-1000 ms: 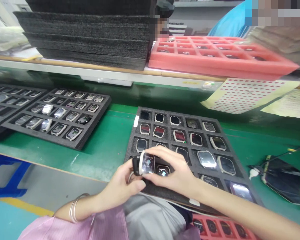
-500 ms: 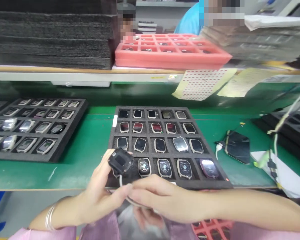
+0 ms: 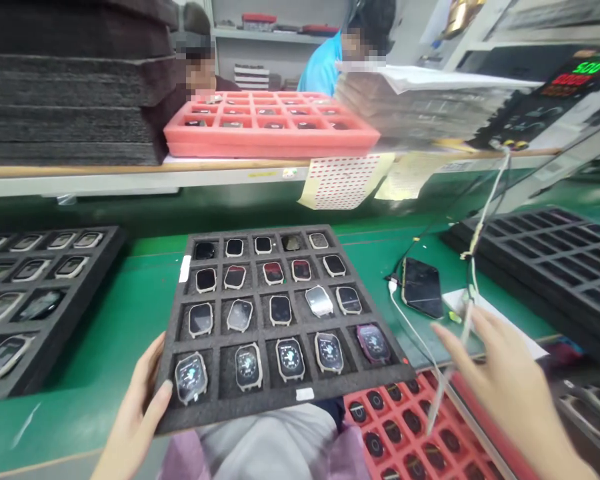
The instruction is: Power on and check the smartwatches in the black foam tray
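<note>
A black foam tray (image 3: 213, 417) with rows of smartwatches sits before me, its near edge over the table's front edge. My left hand (image 3: 147, 393) is shut on the tray's near left corner, thumb on top. In the front row, several watches such as this lit smartwatch (image 3: 291, 359) show dials; one has a purple case (image 3: 373, 343). My right hand (image 3: 500, 373) is off to the right, fingers apart and slightly blurred. Close to its fingertips hangs a white cable (image 3: 443, 387), smeared by motion; whether they touch, I cannot tell.
Below the table at right is a red foam tray (image 3: 380, 423) of round black parts. A dark phone (image 3: 422, 288) lies right of the watch tray. Other black trays stand left (image 3: 95, 293) and right (image 3: 555, 280). On the shelf are a pink tray (image 3: 273, 143) and a power supply (image 3: 545, 100).
The square black device on a white cable has left my left hand, which now grips the tray. My right hand has moved away to the right. The view has shifted right.
</note>
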A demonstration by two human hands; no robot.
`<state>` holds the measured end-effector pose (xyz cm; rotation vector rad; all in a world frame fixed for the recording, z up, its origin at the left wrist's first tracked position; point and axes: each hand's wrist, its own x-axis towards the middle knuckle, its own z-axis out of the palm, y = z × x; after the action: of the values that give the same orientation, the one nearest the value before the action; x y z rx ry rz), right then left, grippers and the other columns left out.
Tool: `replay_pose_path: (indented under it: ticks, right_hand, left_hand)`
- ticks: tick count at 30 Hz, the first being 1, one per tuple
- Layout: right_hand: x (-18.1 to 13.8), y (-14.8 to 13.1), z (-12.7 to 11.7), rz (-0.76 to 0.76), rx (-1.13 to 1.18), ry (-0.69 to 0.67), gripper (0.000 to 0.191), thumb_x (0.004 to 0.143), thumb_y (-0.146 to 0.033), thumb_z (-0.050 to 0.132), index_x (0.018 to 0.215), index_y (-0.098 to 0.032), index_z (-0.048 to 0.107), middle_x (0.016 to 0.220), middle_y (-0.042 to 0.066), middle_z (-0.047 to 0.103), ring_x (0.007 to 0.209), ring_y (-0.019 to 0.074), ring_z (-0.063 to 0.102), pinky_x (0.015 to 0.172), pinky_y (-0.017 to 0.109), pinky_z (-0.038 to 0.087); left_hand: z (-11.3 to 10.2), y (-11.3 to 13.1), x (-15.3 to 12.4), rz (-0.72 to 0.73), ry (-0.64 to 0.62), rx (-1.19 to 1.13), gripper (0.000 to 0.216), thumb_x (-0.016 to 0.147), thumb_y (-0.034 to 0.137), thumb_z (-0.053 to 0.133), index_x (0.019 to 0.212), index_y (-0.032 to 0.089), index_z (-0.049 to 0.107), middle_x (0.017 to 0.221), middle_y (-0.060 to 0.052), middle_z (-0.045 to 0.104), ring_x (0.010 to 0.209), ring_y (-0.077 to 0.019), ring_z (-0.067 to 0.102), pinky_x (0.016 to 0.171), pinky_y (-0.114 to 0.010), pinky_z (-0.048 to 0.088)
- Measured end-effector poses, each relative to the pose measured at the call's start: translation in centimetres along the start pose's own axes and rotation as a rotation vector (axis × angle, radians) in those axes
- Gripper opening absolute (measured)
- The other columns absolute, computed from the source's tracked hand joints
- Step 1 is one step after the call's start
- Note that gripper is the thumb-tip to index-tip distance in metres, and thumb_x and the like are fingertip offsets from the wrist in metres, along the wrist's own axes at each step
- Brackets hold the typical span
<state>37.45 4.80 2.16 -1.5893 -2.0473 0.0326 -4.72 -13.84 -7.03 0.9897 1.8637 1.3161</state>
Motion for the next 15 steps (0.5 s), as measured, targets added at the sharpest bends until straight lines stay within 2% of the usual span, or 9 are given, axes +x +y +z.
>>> replay_pose_path:
  ticks: [1, 2, 3, 5, 7, 8, 11, 15]
  right_hand:
    - [-0.9, 0.6, 1.0, -0.043, 0.014, -0.013, 0.064, 0.088, -0.058, 0.046, 0.134, -0.014, 0.046, 0.137, 0.021, 0.049, 0.127, 0.043, 0.044, 0.105, 0.059, 0.035]
    - [-1.9, 1.1, 1.9, -0.063, 0.092, -0.091, 0.067, 0.09, -0.055, 0.044, 0.144, -0.017, 0.033, 0.145, 0.018, 0.041, 0.131, 0.04, 0.041, 0.107, 0.057, 0.035]
    - [-2.9, 1.3, 2.8, -0.066, 0.176, -0.163, 0.071, 0.091, -0.053, 0.044, 0.15, -0.02, 0.022, 0.149, 0.016, 0.036, 0.132, 0.038, 0.04, 0.107, 0.056, 0.036]
    - [-4.6, 1.2, 4.1, -0.087, 0.28, -0.322, 0.09, 0.085, -0.055, 0.056, 0.153, -0.021, 0.007, 0.153, 0.015, 0.028, 0.132, 0.0374, 0.04, 0.106, 0.052, 0.039]
    - [-5.5, 0.6, 5.0, -0.12, 0.298, -0.424, 0.094, 0.082, -0.051, 0.063, 0.153, -0.021, 0.008, 0.152, 0.014, 0.031, 0.132, 0.0364, 0.041, 0.106, 0.049, 0.04]
    - [-5.6, 0.3, 5.4, -0.13, 0.291, -0.437, 0.09, 0.083, -0.048, 0.063, 0.152, -0.021, 0.012, 0.15, 0.013, 0.035, 0.131, 0.0355, 0.042, 0.106, 0.047, 0.04]
    - [-4.9, 0.0, 6.5, -0.135, 0.265, -0.374, 0.076, 0.088, -0.043, 0.058, 0.151, -0.023, 0.019, 0.145, 0.01, 0.044, 0.127, 0.0345, 0.047, 0.104, 0.047, 0.044]
    - [-2.9, 0.3, 7.4, -0.182, 0.242, -0.346, 0.079, 0.087, -0.049, 0.057, 0.151, -0.024, 0.019, 0.144, 0.012, 0.046, 0.122, 0.0369, 0.053, 0.09, 0.046, 0.055]
  left_hand:
    - [0.3, -0.1, -0.7, -0.025, 0.012, -0.037, 0.059, 0.089, 0.051, 0.051, 0.14, 0.027, 0.036, 0.15, -0.006, 0.037, 0.138, -0.0331, 0.031, 0.115, -0.051, 0.025]
    - [0.6, -0.2, -1.3, -0.044, 0.031, -0.068, 0.059, 0.089, 0.051, 0.049, 0.142, 0.028, 0.035, 0.151, -0.006, 0.036, 0.139, -0.0331, 0.031, 0.116, -0.05, 0.024]
    - [0.9, -0.1, -1.9, -0.057, 0.051, -0.087, 0.059, 0.09, 0.051, 0.048, 0.143, 0.029, 0.034, 0.151, -0.005, 0.035, 0.139, -0.0327, 0.03, 0.116, -0.05, 0.023]
    - [1.7, 0.2, -2.8, -0.06, 0.113, -0.067, 0.056, 0.092, 0.049, 0.045, 0.143, 0.028, 0.034, 0.152, -0.003, 0.035, 0.14, -0.0304, 0.028, 0.118, -0.047, 0.019]
    - [2.2, 0.6, -3.0, -0.038, 0.176, 0.003, 0.053, 0.094, 0.046, 0.044, 0.142, 0.027, 0.036, 0.151, -0.002, 0.035, 0.141, -0.0276, 0.027, 0.119, -0.044, 0.013]
    - [2.4, 0.7, -2.9, -0.023, 0.202, 0.039, 0.052, 0.094, 0.046, 0.044, 0.142, 0.027, 0.037, 0.151, -0.003, 0.036, 0.141, -0.0268, 0.027, 0.12, -0.043, 0.011]
    - [2.8, 1.3, -1.9, 0.002, 0.197, 0.091, 0.051, 0.094, 0.045, 0.044, 0.141, 0.025, 0.039, 0.149, -0.004, 0.038, 0.14, -0.0264, 0.029, 0.119, -0.042, 0.013]
    - [2.7, 2.0, 0.2, 0.022, 0.122, 0.03, 0.048, 0.097, 0.041, 0.039, 0.142, 0.025, 0.035, 0.153, -0.005, 0.033, 0.142, -0.0231, 0.025, 0.118, -0.039, 0.02]
